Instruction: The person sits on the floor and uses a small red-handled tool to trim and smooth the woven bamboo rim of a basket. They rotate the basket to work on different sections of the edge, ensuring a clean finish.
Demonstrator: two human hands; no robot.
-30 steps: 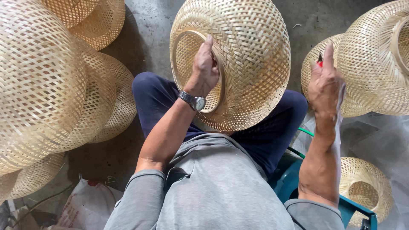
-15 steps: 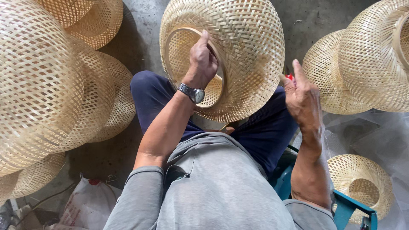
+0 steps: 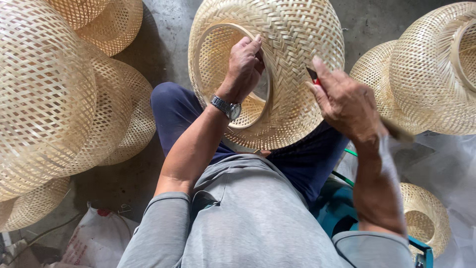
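Observation:
A large woven bamboo lampshade [image 3: 292, 44] rests on my lap, its round opening facing me. My left hand [image 3: 245, 64], with a wristwatch on the wrist, grips the inner rim of that opening. At the shade's right outer side, my right hand [image 3: 347, 101] is closed around a small red-handled tool [image 3: 313, 75], whose tip touches the weave. Most of the tool is hidden in the fist.
Stacks of similar woven shades [image 3: 54, 89] fill the left side, and more shades [image 3: 436, 69] stand at the right. A smaller woven basket [image 3: 426, 218] sits at lower right beside a teal stool [image 3: 337, 213]. A white sack [image 3: 96, 238] lies on the concrete floor.
My right hand has moved left from beside the right-hand shades to the held shade, bringing the tool against its weave. The left hand keeps its grip on the rim.

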